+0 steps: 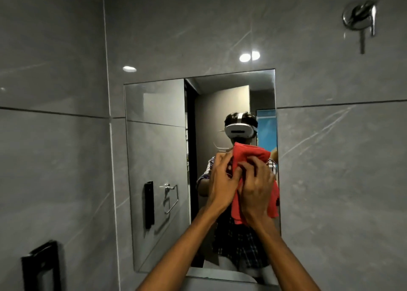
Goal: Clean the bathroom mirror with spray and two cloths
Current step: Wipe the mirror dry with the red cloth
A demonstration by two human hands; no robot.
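A rectangular mirror (158, 158) hangs on the grey tiled wall straight ahead. Both my hands are raised in front of its right half, gripping one red cloth (244, 154). My left hand (222, 180) pinches the cloth's left edge, and my right hand (257, 187) grips its middle, with the rest hanging down below and to the right. Whether the cloth touches the glass I cannot tell. No spray bottle or second cloth is in view.
A chrome wall fitting (360, 17) sticks out at the upper right. A black holder (41, 266) is mounted on the left wall, low down. The mirror reflects a person wearing a headset, a doorway and a towel ring. A ledge (220, 277) runs under the mirror.
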